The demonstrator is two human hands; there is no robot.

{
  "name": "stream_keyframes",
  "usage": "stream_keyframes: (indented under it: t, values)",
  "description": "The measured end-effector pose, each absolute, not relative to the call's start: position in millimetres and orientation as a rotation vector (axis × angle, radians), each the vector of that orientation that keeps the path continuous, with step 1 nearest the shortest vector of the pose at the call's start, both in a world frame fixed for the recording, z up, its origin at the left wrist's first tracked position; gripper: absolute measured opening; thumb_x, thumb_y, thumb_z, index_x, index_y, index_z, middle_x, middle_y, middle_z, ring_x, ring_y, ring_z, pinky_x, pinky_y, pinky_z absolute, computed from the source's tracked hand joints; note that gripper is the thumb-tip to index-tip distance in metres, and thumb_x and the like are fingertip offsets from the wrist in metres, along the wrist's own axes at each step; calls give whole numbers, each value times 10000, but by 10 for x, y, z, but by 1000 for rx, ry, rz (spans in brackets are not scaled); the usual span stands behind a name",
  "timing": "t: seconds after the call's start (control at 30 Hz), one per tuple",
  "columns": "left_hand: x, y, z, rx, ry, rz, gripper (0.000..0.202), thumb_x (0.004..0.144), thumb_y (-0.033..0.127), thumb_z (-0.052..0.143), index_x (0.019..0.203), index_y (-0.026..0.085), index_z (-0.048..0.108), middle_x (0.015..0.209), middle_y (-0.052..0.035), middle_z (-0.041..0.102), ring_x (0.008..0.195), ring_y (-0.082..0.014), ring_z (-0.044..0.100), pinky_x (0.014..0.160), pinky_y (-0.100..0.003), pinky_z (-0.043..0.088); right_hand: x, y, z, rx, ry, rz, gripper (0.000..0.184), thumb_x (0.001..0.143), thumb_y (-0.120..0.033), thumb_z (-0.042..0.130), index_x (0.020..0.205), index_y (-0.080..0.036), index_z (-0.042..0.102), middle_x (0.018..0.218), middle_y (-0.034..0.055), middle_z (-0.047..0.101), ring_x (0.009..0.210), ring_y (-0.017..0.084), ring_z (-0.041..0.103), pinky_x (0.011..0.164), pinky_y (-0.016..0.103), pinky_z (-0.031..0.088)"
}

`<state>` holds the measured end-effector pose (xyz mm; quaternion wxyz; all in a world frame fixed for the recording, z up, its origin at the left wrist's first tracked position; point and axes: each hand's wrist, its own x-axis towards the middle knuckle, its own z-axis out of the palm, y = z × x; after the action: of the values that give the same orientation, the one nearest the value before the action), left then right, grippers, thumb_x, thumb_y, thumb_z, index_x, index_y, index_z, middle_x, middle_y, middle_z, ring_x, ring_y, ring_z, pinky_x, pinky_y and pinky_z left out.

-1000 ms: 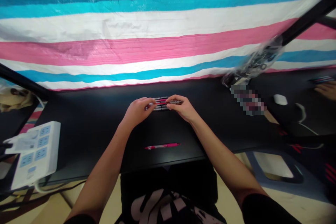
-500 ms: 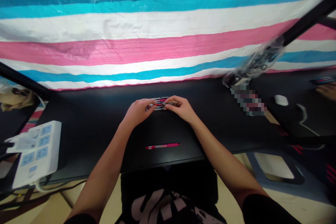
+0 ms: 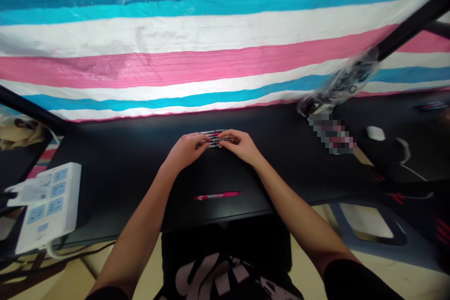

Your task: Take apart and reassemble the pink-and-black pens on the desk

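Several pens (image 3: 213,139), mostly black and clear with some pink, lie side by side on the black table, running left to right. My left hand (image 3: 190,149) curls round their left ends, thumb on the near side. Round the right ends are the bent fingers and thumb of my right hand (image 3: 242,144). Both hands are closed on the bunch and hide the pen ends. Closer to the table's front edge, a single pink pen (image 3: 218,195) lies apart, touched by neither hand.
A white power strip (image 3: 52,206) with a plug stands at the table's left end. To the right are a clear plastic-wrapped item (image 3: 341,84) and a blurred-out flat object (image 3: 332,133). A white mouse (image 3: 376,133) lies on the neighbouring table. A striped sheet (image 3: 211,65) hangs behind.
My hands stay on the bunch of pens, with only slight finger shifts. At the far right, another person's hand has mostly drawn out of view.
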<state>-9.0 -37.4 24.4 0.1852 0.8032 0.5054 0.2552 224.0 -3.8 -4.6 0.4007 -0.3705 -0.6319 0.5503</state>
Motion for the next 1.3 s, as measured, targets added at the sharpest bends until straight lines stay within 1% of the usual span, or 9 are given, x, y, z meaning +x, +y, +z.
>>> stream_keyframes:
  t: [0.17,0.33,0.47,0.63,0.77,0.97,1.03,1.13,1.3]
  values:
    - [-50,-380,252,2276,1404,694,147,949,215,637,997,198,775,871,-51,736,736,-175,645,722,-286,471,2221,-44,-64,-941,-1595,1372,301,778,-433,818,929,-190,726,840,52,750,794,211,715,778,360,568]
    - [-28,-386,271,2292,1394,663,150,940,193,641,996,199,780,884,-56,751,742,-187,659,735,-297,490,2240,-36,-42,-1043,-1738,1195,271,814,-439,780,897,-182,759,743,28,688,684,172,607,696,332,506]
    - [-66,-370,243,2268,1439,685,147,951,223,646,1008,191,777,908,-70,755,761,-196,670,747,-307,495,2251,-33,-27,-999,-1708,1219,328,780,-409,803,1012,-197,711,861,31,695,719,165,607,705,318,507]
    - [-106,-353,223,2268,1464,668,145,951,236,653,1011,187,775,919,-72,757,777,-196,673,747,-305,495,2293,-10,1,-1009,-1771,1111,195,837,-385,737,885,-200,697,818,26,670,707,164,583,694,317,485]
    - [-111,-352,224,2272,1450,639,155,947,239,656,1033,197,779,908,-62,754,760,-186,666,729,-295,491,2311,4,6,-1041,-1847,1028,221,872,-412,703,806,-201,709,752,26,657,693,175,561,684,329,465]
    - [-144,-339,236,2257,1470,657,145,935,232,672,1019,193,783,893,-60,751,758,-181,667,738,-292,492,2293,-8,3,-1029,-1800,1133,205,833,-380,748,925,-204,696,845,26,679,729,172,600,696,315,485]
    - [-150,-337,240,2246,1468,648,143,927,231,679,1018,196,785,879,-55,750,747,-180,666,728,-289,490,2294,-5,5,-1013,-1834,1082,174,858,-374,720,861,-202,692,839,30,669,734,171,592,704,319,478]
    - [-147,-337,240,2249,1453,628,152,918,227,682,1024,199,787,883,-52,755,745,-182,665,718,-288,485,2301,1,6,-1000,-1904,990,237,908,-393,659,774,-199,687,790,35,639,717,172,568,694,325,457]
    - [-143,-335,238,2257,1462,632,148,911,239,680,998,199,793,871,-57,756,748,-188,667,713,-290,486,2307,0,-2,-1050,-1868,1071,212,858,-411,730,913,-210,696,847,34,677,725,175,587,697,320,486]
